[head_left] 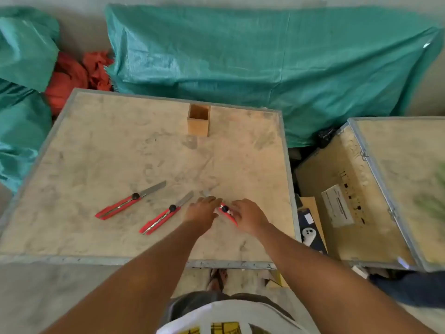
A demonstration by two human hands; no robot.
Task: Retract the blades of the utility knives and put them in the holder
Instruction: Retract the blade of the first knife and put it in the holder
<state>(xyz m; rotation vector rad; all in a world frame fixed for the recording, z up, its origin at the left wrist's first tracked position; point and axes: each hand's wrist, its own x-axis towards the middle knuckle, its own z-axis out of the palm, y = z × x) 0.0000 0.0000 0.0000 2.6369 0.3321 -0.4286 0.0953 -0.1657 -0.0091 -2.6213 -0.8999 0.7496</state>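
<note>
Hands: left hand (203,210) and right hand (248,216) flank third knife (227,213) on table (96,150); fingers touching it, grip unclear. Handle points toward person; 2 knives left, blades extended; holder (198,121) well beyond.

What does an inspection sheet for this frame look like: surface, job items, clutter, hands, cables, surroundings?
Surface: stained plywood table, metal-edged.
Job's things: left knife and middle knife lie with blades out; third knife between the hands; wooden holder holds no knife.
Clutter: nothing seen.
Hands: left hand and right hand both on the third knife; grip unclear.
Cables: nothing seen.
Surroundings: green tarp, red cloth, open wooden crate.
</note>
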